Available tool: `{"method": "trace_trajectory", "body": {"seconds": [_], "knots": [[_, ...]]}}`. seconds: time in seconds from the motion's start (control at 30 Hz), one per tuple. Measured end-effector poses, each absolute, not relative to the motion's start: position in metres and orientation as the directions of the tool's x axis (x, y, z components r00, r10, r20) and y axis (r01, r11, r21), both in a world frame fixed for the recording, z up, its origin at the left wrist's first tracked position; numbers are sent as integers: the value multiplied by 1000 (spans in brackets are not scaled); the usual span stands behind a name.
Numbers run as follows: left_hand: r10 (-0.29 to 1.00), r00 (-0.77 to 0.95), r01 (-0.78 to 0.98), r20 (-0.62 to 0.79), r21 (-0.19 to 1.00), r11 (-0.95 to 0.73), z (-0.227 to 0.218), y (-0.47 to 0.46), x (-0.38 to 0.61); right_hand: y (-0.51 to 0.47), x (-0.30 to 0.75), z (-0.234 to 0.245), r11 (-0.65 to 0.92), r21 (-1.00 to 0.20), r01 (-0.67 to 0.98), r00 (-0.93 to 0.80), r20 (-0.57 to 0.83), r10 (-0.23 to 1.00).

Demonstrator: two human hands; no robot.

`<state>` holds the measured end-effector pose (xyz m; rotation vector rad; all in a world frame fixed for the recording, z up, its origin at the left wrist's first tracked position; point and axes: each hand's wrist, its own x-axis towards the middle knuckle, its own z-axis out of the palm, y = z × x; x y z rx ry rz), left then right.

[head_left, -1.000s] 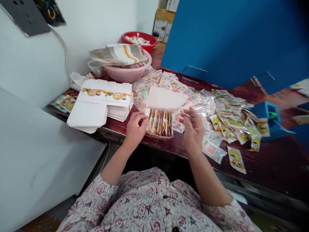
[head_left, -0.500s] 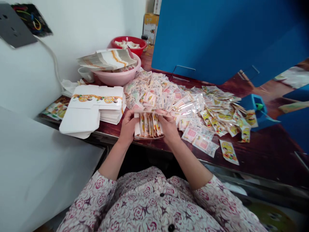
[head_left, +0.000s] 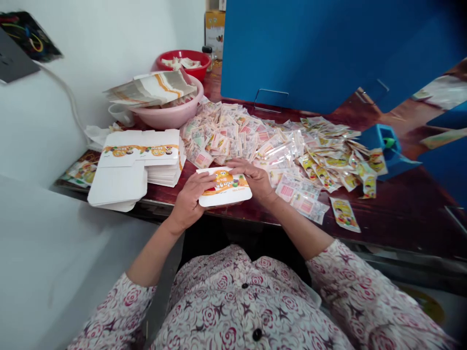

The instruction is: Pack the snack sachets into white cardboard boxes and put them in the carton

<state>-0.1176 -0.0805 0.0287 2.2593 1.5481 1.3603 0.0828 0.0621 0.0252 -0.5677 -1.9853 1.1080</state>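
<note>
Left hand [head_left: 189,201] clenched on left end of white printed cardboard box [head_left: 228,187], fingers across lid. Right hand [head_left: 254,178] grasps its far edge. Box sits at front edge of dark red wooden bench [head_left: 404,221], lower centre of frame. Loose printed sachets [head_left: 241,138] heaped just behind. Stack of flat white carton blanks [head_left: 126,167] left; pink plastic basin [head_left: 175,114] upper left.

The left hand [head_left: 188,203] covers the carton's left end and the right hand [head_left: 253,179] lies over its far edge, so the underside and contents of the small printed carton [head_left: 228,188] are hidden. The lettering on its lid is too small to read, as is the print on the sachets [head_left: 233,136] beyond the grip. Farther past the grip, the picture's top edge cuts off a cardboard box [head_left: 214,29].
</note>
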Motion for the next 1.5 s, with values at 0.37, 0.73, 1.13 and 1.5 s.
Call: {"method": "trace_trajectory", "body": {"seconds": [0.37,0.73,1.13,1.5], "knots": [[837,251,842,487,317,-437,38,-89,-105,61,141,60,843,-538,11,-941,279,190],[761,195,925,619,142,-352,19,-81,-80,62,139,31,913,-407,21,-839,490,238],[843,90,937,531,241,-253,37,-72,-62,84,133,67,808,-588,32,-932,275,237],[857,3,956,516,249,-153,25,-61,-58,84,120,47,841,-532,103,-927,255,276]]}}
